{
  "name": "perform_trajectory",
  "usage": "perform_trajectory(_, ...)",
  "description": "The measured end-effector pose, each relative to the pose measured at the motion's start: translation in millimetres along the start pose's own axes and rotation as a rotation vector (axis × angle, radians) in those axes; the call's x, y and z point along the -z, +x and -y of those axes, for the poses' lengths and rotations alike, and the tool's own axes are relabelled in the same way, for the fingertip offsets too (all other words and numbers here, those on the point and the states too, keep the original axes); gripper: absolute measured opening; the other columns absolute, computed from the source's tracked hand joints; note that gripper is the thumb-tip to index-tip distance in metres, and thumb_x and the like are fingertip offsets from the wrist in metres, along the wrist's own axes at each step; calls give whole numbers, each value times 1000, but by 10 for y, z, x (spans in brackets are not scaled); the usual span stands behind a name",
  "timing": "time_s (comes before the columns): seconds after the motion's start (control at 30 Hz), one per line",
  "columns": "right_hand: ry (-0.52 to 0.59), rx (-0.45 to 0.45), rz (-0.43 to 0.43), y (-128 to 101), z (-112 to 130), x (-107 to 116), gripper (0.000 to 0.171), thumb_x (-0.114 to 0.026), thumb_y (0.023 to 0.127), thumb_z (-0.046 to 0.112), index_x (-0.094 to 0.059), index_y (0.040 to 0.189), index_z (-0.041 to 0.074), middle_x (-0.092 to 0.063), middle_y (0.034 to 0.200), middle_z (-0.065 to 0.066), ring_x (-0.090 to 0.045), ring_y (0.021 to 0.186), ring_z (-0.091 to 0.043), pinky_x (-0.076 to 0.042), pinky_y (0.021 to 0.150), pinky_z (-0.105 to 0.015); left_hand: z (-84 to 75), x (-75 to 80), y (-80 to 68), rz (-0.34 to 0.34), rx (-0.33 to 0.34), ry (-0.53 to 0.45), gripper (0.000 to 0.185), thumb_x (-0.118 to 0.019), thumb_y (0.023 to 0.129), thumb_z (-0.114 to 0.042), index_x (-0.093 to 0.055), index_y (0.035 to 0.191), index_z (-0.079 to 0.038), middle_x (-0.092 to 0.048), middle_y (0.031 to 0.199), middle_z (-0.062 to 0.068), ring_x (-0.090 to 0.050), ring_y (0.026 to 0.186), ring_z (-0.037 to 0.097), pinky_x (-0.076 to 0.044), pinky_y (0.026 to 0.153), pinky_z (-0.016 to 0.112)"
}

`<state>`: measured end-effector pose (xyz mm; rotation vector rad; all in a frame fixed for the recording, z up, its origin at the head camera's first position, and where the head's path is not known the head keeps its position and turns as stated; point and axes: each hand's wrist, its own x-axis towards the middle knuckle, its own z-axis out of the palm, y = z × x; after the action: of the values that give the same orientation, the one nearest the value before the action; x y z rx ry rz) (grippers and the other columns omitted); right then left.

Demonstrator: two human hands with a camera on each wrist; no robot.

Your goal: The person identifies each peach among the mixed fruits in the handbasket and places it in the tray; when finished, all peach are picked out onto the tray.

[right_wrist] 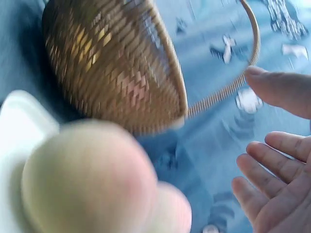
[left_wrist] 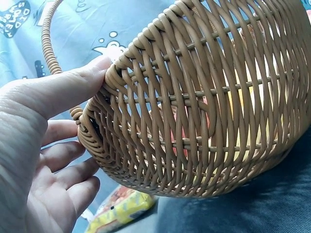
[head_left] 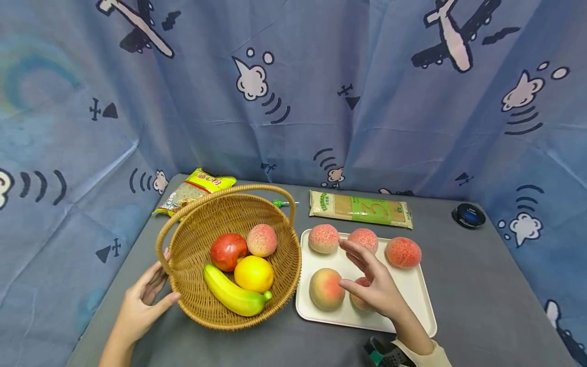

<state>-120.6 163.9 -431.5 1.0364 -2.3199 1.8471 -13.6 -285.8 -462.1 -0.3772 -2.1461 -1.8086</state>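
Wicker basket [head_left: 229, 255] against relaxed left hand [head_left: 142, 300]; spread right hand [head_left: 373, 285] above peaches [head_left: 326, 289].

The basket [head_left: 197, 285] is woven wicker, ribbed and matt. The tray [head_left: 412, 300] looks like smooth plastic; the peaches [head_left: 325, 289] appear velvety, the banana [head_left: 231, 295] glossy. Backdrop [head_left: 321, 102] is creased cloth.

1. Basket [head_left: 192, 285]: tan wicker.
2. Apple [head_left: 227, 251] red, lemon [head_left: 254, 273] yellow-orange, banana [head_left: 231, 295] yellow-green.
3. Peaches [head_left: 403, 252]: pink-speckled; tray [head_left: 415, 290] at 3 o'clock cream.
4. Curtain [head_left: 321, 76]: blue, airplane print.
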Motion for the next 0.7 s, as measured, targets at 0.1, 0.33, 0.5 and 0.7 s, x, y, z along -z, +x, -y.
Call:
perform_trajectory(0.1, -29, -6, 63, 168, 94, -120, 71, -72, 77, -9, -40, 140, -1, -43, 140, -25, -40, 134, -5, -33, 111, -16, 5, -1, 0, 4, -27, 3, 80, -62, 72, 28, -24, 141, 18, -31, 154, 8, -37, 136, 5, -33, 110, 16)
perform_trajectory(0.33, -65, -70, 189, 580, 321, -386, 65, -73, 84, 10, -42, 141, 10, -47, 142, -10, -43, 133, -22, -36, 113, -30, -2, -20, 10, -38, -79, 7, 76, -62, 71, 29, -28, 139, 20, -41, 148, -2, -44, 131, 2, -38, 104, 12)
perform_trajectory(0.5, -100, -108, 266, 858, 369, -570, 65, -73, 84, 17, -42, 141, 12, -46, 144, -8, -43, 133, -23, -35, 113, -42, -35, -41, 16, -70, -50, 45, 76, -62, 70, 29, -30, 138, 19, -45, 143, -10, -46, 128, -1, -39, 102, 11)
perform_trajectory(0.7, -172, -140, 317, 1099, 312, -787, 65, -74, 83, 20, -44, 139, 9, -48, 142, -7, -47, 130, -27, -40, 110, -44, -65, -65, 11, -72, -17, 113, 76, -64, 71, 26, -33, 139, 17, -45, 140, -15, -45, 126, -4, -39, 101, 9)
